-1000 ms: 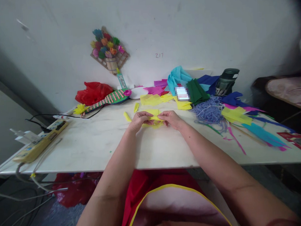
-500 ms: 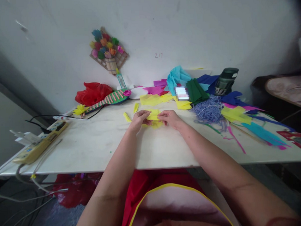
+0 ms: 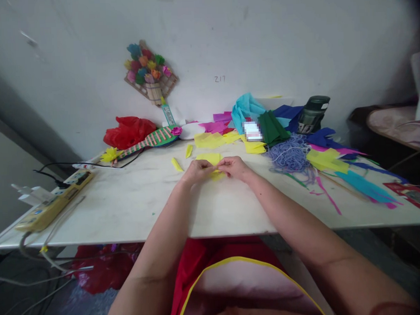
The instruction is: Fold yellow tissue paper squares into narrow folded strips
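Both my hands meet over the middle of the white table [image 3: 129,206], pinching a piece of yellow tissue paper [image 3: 210,158]. My left hand [image 3: 197,171] grips its left part with fingers curled. My right hand [image 3: 234,167] pinches the right part, fingertips close to the left hand's. Most of the paper is bunched between and under the fingers, with a flat corner showing behind them. Two small yellow paper scraps [image 3: 177,164] lie just left of my hands.
Coloured tissue sheets [image 3: 264,125] and purple string [image 3: 291,157] are heaped at the back right beside a dark green bottle [image 3: 312,115]. A red bag [image 3: 128,130] and a striped paper guitar [image 3: 150,140] lie back left. A yellow power strip [image 3: 49,206] with cables sits at the left edge.
My hands have drawn closer together, folding the yellow paper smaller between the fingertips. The view has shifted slightly.
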Action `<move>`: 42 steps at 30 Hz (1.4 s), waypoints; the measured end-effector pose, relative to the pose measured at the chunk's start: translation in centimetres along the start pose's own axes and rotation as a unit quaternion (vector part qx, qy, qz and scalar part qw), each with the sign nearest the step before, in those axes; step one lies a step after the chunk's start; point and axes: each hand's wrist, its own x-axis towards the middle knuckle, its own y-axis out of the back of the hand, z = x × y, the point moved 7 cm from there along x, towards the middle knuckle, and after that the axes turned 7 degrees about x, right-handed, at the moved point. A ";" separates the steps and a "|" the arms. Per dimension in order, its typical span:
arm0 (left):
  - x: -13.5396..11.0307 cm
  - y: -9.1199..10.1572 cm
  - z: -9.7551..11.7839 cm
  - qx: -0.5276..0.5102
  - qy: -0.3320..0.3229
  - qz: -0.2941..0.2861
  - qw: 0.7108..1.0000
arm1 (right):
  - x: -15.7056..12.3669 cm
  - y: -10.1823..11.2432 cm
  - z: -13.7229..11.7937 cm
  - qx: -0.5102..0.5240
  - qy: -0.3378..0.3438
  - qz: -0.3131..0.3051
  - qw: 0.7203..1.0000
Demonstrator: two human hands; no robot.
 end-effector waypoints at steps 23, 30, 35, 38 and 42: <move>0.0 0.2 -0.9 0.011 0.054 0.016 0.998 | -0.3 0.1 -0.3 -0.018 -0.034 -0.009 0.999; 0.1 0.7 -1.8 -0.193 0.076 0.061 0.976 | -0.2 1.0 -0.6 0.013 -0.009 0.018 1.000; 0.2 0.7 -2.8 -0.282 0.093 0.080 0.951 | -0.1 0.9 -0.3 0.050 -0.019 0.014 0.998; 0.2 1.4 -3.4 -0.316 0.100 0.116 0.936 | 0.0 1.0 -0.1 0.067 -0.022 0.021 0.997; 0.1 1.8 -3.9 -0.350 0.123 0.156 0.915 | 0.2 1.5 0.3 0.092 -0.022 0.044 0.995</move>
